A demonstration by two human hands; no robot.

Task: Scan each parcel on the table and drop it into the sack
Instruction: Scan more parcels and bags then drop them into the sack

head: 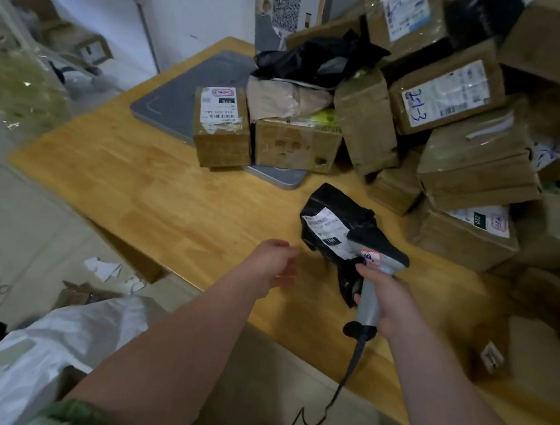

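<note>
A black plastic-wrapped parcel (pixel 339 213) with a white label lies on the wooden table (pixel 172 197) near its front edge. My right hand (pixel 387 298) grips a grey handheld scanner (pixel 371 286) whose head sits right over the parcel's near end. My left hand (pixel 274 262) hovers just left of the parcel, fingers loosely curled, holding nothing. A white sack (pixel 60 346) lies open below the table's front edge at lower left. A small labelled cardboard box (pixel 220 127) stands further back on the table.
A heap of brown cardboard boxes (pixel 462 136) and a black bag (pixel 310 60) fills the table's right and back. A grey flat scale (pixel 180 94) lies under the small boxes. The scanner's black cable (pixel 342 385) hangs off the front edge. Paper scraps lie on the floor.
</note>
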